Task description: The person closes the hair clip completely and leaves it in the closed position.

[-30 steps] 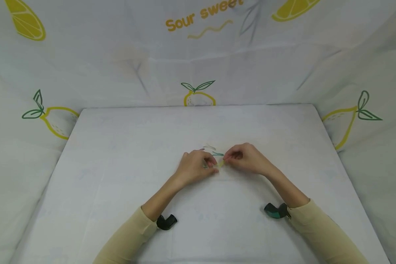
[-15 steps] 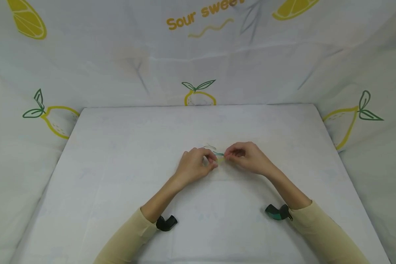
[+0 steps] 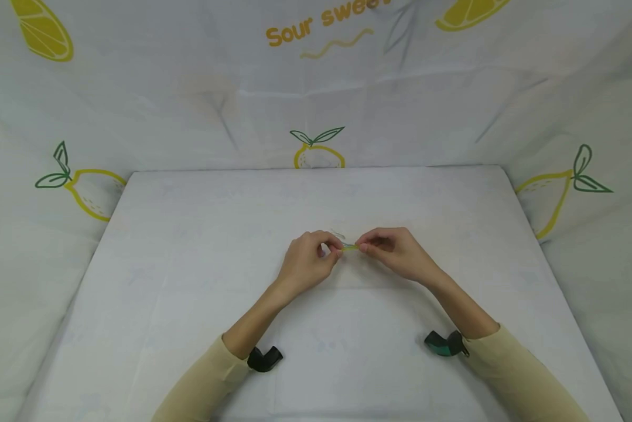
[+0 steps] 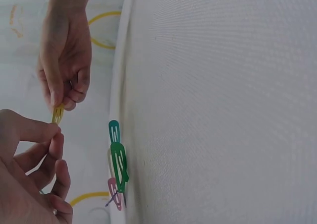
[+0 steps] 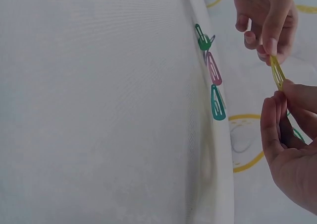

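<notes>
A small yellow snap hair clip (image 5: 277, 73) is held up between the two hands, one at each end. My left hand (image 3: 309, 258) pinches one end between thumb and fingertips. The other end sits between the thumb and index finger of my right hand (image 3: 397, 249). Below and beyond the hands, more snap clips lie close together on the table: a teal one (image 4: 114, 131), a green one (image 4: 119, 165) and a pink one (image 4: 114, 190). Thin purple tips (image 4: 112, 200) show beside the pink clip. In the head view the left fingers mostly cover this group.
A white cloth covers the table (image 3: 189, 223). Behind and at both sides hang white curtains (image 3: 178, 117) printed with lemons. Black curved camera mounts (image 3: 265, 358) stick out from both sleeve cuffs.
Both hands have drawn slightly closer, and the left has shifted away from the body. The yellow clip, slanted and blurred before, now lies level between the fingertips.
</notes>
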Action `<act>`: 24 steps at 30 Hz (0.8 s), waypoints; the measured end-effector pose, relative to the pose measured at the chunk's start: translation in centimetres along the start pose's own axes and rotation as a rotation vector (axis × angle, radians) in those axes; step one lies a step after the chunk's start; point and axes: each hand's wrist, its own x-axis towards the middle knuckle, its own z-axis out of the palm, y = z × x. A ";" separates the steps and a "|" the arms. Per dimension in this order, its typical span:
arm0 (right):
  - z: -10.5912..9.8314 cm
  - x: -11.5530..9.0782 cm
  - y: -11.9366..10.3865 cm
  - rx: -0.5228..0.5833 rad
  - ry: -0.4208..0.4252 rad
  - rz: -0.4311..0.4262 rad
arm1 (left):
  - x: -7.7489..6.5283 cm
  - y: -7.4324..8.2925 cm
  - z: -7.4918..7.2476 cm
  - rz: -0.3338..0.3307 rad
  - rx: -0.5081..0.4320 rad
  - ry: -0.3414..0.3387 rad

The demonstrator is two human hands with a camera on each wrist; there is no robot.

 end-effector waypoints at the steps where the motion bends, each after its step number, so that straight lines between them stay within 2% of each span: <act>1: 0.0 0.0 0.0 0.003 0.002 0.001 | 0.0 0.1 -0.1 -0.001 -0.011 0.004; 9: 0.0 -0.3 -0.6 0.052 -0.007 -0.032 | -0.3 0.5 -0.3 -0.009 -0.046 0.064; 18: 0.2 -0.7 -0.9 0.027 -0.025 -0.125 | -0.5 0.4 -0.1 0.004 -0.094 0.053; 24: 0.1 -0.7 -1.1 0.016 -0.046 -0.121 | -0.6 0.6 -0.3 0.009 -0.108 0.037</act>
